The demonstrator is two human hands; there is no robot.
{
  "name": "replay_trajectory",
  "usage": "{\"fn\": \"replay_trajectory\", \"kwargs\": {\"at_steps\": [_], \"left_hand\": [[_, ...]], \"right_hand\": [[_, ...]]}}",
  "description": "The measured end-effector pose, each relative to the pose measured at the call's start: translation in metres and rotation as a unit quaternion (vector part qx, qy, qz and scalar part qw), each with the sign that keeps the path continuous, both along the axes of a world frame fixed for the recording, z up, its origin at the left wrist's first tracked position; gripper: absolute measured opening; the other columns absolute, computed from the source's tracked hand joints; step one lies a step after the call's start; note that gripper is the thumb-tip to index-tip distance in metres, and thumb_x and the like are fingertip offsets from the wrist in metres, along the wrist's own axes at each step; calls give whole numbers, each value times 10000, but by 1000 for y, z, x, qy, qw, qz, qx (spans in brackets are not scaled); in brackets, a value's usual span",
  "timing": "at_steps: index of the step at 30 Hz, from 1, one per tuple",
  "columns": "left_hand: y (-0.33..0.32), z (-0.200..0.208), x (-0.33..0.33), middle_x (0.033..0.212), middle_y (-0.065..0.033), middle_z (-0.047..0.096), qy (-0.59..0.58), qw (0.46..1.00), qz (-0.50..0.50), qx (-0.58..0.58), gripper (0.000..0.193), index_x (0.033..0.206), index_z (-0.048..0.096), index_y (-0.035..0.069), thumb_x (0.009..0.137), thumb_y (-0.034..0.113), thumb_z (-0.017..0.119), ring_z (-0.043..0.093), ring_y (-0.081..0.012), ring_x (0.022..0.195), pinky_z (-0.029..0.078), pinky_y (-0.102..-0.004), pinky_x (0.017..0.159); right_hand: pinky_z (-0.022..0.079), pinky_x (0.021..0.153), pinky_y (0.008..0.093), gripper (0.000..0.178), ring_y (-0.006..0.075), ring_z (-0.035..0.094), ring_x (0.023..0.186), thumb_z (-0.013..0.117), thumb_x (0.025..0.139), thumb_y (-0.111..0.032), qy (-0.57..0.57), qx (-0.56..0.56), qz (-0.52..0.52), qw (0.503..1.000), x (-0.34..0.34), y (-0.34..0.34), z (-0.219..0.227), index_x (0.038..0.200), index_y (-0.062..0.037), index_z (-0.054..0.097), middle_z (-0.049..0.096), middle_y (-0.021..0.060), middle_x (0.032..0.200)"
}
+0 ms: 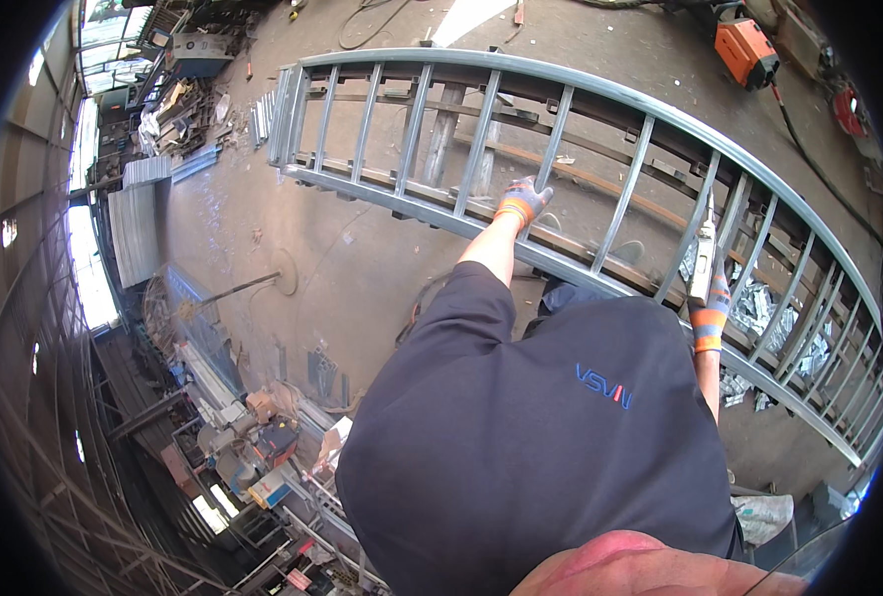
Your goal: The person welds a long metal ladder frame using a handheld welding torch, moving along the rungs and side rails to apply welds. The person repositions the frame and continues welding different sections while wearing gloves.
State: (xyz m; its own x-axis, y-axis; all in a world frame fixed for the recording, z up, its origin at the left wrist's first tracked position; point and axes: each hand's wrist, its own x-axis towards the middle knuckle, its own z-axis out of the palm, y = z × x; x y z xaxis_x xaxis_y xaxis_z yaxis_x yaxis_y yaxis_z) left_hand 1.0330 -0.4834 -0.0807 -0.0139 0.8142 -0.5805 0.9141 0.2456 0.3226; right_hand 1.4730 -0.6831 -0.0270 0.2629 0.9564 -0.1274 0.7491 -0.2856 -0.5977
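Note:
A long galvanized metal frame with many crossbars, like a ladder [561, 79], stretches across in front of me. My left hand [524, 202], in a grey and orange glove, is closed at one of its crossbars [558, 134], near the middle of the frame. Farther right, my right hand [712, 298], gloved alike, grips a long whitish tool with a thin tip [703, 260]. The tool points away from me over the frame; its exact kind I cannot make out. Part of the right fingers is hidden behind it.
Rusty beams [600, 182] lie under the frame. Small silver metal pieces [754, 303] are heaped beneath its right part. An orange machine [745, 52] with a cable stands at the far right. Metal sheets [134, 238] stand at left; tools and scrap [253, 437] clutter the lower left.

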Motion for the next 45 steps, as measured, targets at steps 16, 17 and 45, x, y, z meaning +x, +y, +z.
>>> {"fn": "replay_trajectory", "kwargs": {"at_steps": [16, 17, 45], "left_hand": [[-1, 20, 12, 1559, -255, 507, 50, 987, 52, -143, 838, 1550, 507, 112, 930, 669, 591, 465, -437, 1460, 383, -527, 1199], [-4, 17, 9, 1617, -234, 444, 27, 987, 46, -150, 825, 1571, 484, 144, 937, 662, 587, 426, -419, 1495, 358, -549, 1210], [14, 89, 134, 1406, -232, 604, -316, 876, -236, 278, 645, 1467, 550, 27, 889, 237, 743, 554, -391, 1338, 410, -454, 1169]], "right_hand": [[581, 844, 403, 408, 342, 729, 1017, 712, 823, -89, 8, -148, 40, 988, -1, -3, 5, 1227, -49, 679, 732, 179, 1136], [579, 812, 359, 411, 293, 733, 1008, 698, 830, -97, -23, -234, 26, 972, 1, -3, 8, 1238, -53, 661, 731, 161, 1143], [564, 778, 381, 410, 234, 693, 861, 799, 857, -152, -93, 62, -365, 924, -70, -127, 207, 1245, -45, 717, 744, 104, 1096]]}}
